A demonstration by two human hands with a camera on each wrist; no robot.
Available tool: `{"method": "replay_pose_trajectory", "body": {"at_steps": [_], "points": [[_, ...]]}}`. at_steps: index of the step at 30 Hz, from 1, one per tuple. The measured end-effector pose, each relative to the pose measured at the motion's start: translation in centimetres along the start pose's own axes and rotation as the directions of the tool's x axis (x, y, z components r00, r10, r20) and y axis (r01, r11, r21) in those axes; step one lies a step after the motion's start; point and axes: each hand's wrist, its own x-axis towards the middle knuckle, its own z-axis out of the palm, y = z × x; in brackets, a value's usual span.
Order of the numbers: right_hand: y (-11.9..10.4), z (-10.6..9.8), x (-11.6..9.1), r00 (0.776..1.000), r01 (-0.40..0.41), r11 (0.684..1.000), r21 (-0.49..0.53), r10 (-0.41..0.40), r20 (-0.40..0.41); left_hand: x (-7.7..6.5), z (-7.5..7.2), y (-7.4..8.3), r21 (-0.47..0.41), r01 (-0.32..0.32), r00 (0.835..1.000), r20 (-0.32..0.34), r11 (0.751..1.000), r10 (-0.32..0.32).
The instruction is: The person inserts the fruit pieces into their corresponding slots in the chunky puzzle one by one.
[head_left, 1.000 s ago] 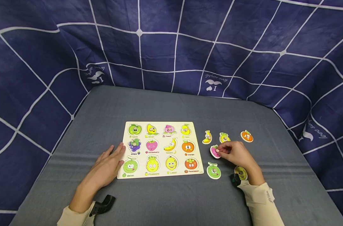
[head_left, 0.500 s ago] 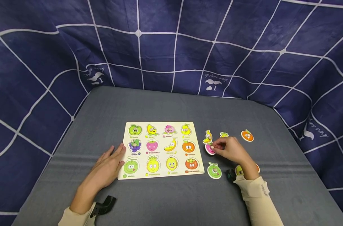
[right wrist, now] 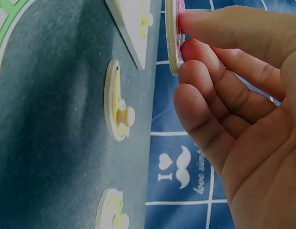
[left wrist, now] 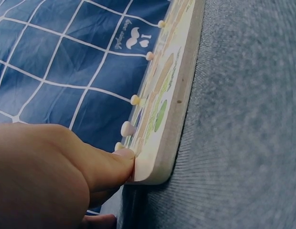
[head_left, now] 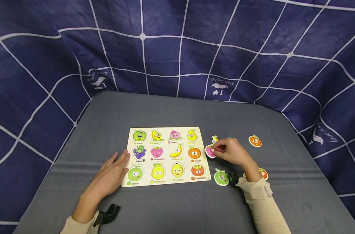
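Note:
A pale wooden fruit puzzle board (head_left: 169, 170) lies on the grey cloth; some of its fruit places have knobbed pieces. My left hand (head_left: 108, 175) rests at its left edge with fingers extended. In the left wrist view the thumb (left wrist: 112, 167) touches the board near a corner. Beside the right edge, my right hand (head_left: 235, 153) pinches a pink strawberry puzzle piece (head_left: 209, 152) between thumb and fingers. That piece (right wrist: 173, 43) stands above the cloth in the right wrist view. A banana piece (head_left: 214, 138) lies just behind it, partly covered by the hand.
A green melon piece (head_left: 221, 178) lies right of the board's near corner. An orange piece (head_left: 255, 141) is farther right. Another orange-red piece (head_left: 263, 173) shows beside the right forearm. A pineapple piece (right wrist: 109, 210) is mostly hidden in the head view. Blue checked cloth (head_left: 165, 55) hangs behind.
My right hand has carried the strawberry piece left, from among the loose pieces to the board's right edge. The left hand has stayed at the board's left edge.

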Motion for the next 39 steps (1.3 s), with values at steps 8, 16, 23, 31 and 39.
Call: {"method": "replay_pose_trajectory", "body": {"at_steps": [8,16,23,31,39], "points": [[-0.9,0.4,0.9,0.999,0.017,1.0,-0.001,-0.017,0.041,0.1,0.1,0.0,0.003,-0.005,1.0,-0.007,1.0,0.005],[-1.6,1.1,1.8,0.997,0.043,0.999,0.006,-0.044,0.057,0.1,0.1,0.2,0.001,-0.003,1.0,-0.013,1.0,0.003],[-2.1,1.9,2.7,0.994,0.095,0.995,-0.023,-0.094,0.059,0.0,0.0,0.2,0.005,0.001,1.0,-0.013,1.0,-0.001],[-3.3,2.7,3.6,0.992,0.104,0.995,0.012,-0.105,0.077,0.2,-0.1,0.3,0.007,0.014,1.0,-0.001,1.0,-0.014],[-4.5,3.6,4.7,0.985,0.135,0.99,0.03,-0.137,0.1,0.0,0.0,0.3,0.008,0.013,1.0,-0.006,1.0,-0.013]]}}
